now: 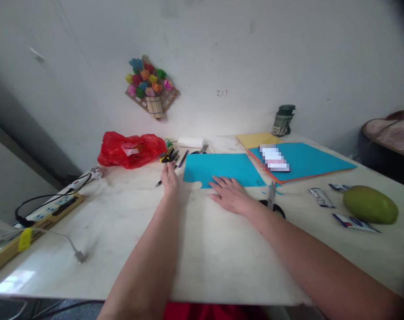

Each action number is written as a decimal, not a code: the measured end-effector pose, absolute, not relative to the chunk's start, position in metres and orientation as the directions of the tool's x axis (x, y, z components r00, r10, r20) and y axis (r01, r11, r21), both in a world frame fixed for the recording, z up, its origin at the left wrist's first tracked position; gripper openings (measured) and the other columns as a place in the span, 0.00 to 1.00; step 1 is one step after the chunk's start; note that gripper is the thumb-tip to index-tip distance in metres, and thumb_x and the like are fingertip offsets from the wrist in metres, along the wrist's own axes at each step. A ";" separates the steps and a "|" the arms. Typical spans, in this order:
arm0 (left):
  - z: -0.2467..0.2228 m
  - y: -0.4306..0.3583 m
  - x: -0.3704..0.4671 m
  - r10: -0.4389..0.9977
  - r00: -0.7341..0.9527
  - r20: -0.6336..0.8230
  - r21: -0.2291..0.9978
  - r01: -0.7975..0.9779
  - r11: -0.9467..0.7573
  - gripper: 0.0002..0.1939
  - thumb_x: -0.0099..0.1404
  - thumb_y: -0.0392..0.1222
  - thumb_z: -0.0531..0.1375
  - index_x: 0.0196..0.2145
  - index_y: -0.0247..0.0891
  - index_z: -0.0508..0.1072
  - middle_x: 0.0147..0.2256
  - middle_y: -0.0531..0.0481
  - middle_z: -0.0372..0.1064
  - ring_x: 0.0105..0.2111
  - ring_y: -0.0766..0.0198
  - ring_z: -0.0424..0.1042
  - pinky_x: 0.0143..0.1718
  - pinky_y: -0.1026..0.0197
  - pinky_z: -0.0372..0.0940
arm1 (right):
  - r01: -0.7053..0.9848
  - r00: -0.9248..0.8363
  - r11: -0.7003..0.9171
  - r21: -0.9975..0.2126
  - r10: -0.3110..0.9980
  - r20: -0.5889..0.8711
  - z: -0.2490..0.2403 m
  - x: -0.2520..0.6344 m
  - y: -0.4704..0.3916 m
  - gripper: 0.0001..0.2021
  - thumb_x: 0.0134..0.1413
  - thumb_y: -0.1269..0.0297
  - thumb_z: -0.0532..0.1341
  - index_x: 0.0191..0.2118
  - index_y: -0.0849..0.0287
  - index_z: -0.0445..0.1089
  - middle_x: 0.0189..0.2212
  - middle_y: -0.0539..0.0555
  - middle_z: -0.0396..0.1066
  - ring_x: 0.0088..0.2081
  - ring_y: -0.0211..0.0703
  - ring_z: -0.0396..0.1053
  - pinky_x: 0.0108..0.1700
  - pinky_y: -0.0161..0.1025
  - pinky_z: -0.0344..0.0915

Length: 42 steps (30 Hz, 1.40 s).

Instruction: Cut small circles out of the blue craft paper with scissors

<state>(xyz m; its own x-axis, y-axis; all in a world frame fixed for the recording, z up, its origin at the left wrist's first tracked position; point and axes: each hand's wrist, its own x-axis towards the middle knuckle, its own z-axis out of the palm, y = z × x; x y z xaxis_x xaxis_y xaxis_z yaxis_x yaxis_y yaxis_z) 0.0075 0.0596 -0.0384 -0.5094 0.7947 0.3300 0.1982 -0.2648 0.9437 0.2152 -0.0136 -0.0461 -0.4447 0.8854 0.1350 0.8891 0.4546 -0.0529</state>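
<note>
A sheet of blue paper (222, 166) lies on the table, with a curved notch cut in its near edge and a small circle drawn near its right corner. My right hand (230, 193) rests flat on that near edge, fingers spread. Left of the sheet is my left hand (169, 178), its fingers drawn together at a dark pen (158, 183). Only the pen's tip shows past the hand; the grip itself is hidden. Scissors (271, 200) with black handles lie partly open by my right wrist, beside small blue paper scraps (279, 191).
A red plastic bag (130, 151) and several tools (170, 154) sit at the back left. More coloured sheets (311, 160) carry a phone (274, 158), near a green bottle (283, 120). A green fruit (370, 204) lies right among small packets (322, 198); a power strip (51, 213) lines the left edge.
</note>
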 end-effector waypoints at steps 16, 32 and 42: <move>0.013 0.037 -0.044 0.977 -0.164 -0.137 0.585 0.783 0.213 0.11 0.42 0.43 0.65 0.25 0.37 0.70 0.22 0.48 0.69 0.24 0.61 0.68 0.25 0.62 0.60 | 0.894 -0.426 0.442 -0.071 0.889 0.166 -0.046 0.214 -0.014 0.32 0.58 0.46 0.42 0.63 0.58 0.49 0.63 0.55 0.45 0.62 0.54 0.46 0.58 0.53 0.45; 0.010 0.012 -0.062 0.966 0.006 -0.260 0.273 0.960 0.067 0.18 0.41 0.54 0.62 0.24 0.37 0.70 0.26 0.48 0.69 0.29 0.58 0.66 0.27 0.62 0.56 | 0.917 -0.354 0.374 -0.139 0.923 0.150 -0.046 0.213 -0.014 0.36 0.55 0.44 0.45 0.64 0.61 0.46 0.64 0.56 0.44 0.64 0.53 0.41 0.61 0.53 0.40; 0.033 0.023 -0.023 0.989 0.125 -0.083 0.793 0.609 -0.011 0.15 0.44 0.47 0.66 0.20 0.36 0.65 0.19 0.52 0.66 0.22 0.68 0.66 0.26 0.64 0.60 | 0.841 -0.234 0.335 -0.425 0.933 0.272 -0.049 0.221 -0.002 0.25 0.56 0.56 0.52 0.58 0.61 0.59 0.57 0.60 0.60 0.57 0.51 0.57 0.56 0.47 0.54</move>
